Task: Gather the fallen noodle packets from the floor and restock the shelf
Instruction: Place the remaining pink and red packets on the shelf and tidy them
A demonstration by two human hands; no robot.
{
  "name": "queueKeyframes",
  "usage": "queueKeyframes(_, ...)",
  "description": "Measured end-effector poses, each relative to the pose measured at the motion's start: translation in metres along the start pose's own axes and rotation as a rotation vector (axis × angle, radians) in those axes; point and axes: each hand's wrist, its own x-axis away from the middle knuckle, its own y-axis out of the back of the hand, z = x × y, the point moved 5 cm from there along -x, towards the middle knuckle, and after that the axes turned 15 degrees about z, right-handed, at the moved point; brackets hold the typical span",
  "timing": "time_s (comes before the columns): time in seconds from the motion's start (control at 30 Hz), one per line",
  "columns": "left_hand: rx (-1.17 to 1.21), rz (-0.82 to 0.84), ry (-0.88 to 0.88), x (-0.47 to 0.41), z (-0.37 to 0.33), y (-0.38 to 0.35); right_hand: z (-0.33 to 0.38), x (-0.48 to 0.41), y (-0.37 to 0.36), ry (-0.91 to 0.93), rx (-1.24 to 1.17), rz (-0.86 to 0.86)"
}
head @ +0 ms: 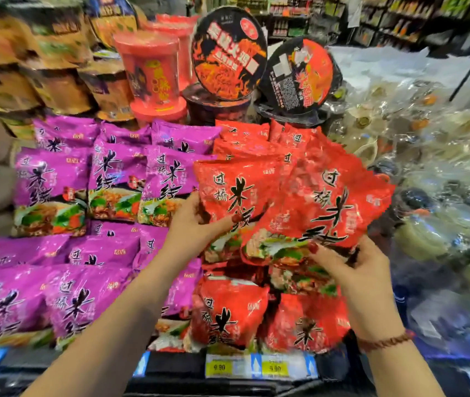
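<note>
Head view: yellow price tags (245, 367) are sitting on the shelf (175, 363) edge, nearest the lens. Above them, the left hand (190, 224) is gripping a red noodle packet (228, 190) by its lower left side, thumb across the front. The right hand (351, 270) is pinching a second red packet (331, 202) by its bottom edge. Both packets are overlapping in front of the shelf's red stack (228, 310), beside purple packets (53, 190).

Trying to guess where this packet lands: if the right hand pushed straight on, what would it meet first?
Likely the other red packet held by the left hand: the right hand, gripping its own red packet, points up-left at it. Depth is unclear.
</note>
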Motion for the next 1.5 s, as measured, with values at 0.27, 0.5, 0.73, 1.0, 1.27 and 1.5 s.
queueKeyframes(0.27,-0.032,0.113,0.011,0.011,0.023,-0.005,-0.005,0.021,0.004,-0.027,-0.032,0.016)
queueKeyframes(0.5,-0.127,0.122,0.076,0.004,0.040,-0.006,-0.031,0.024,-0.031,-0.177,0.144,0.180)
queueKeyframes(0.73,0.219,0.061,0.052,0.008,0.029,0.025,-0.037,0.038,-0.057,-0.260,0.403,0.061)
queueKeyframes(1.0,-0.217,0.131,-0.212,0.045,0.039,-0.010,-0.030,0.039,-0.097,-0.093,0.774,0.036)
queueKeyframes(1.27,-0.136,0.076,-0.175,0.053,0.055,-0.026,-0.052,0.019,-0.092,-0.131,1.155,0.306)
queueKeyframes(1.5,-0.207,0.080,-0.172,0.049,0.054,-0.029,-0.063,0.011,-0.085,-0.152,1.248,0.250)
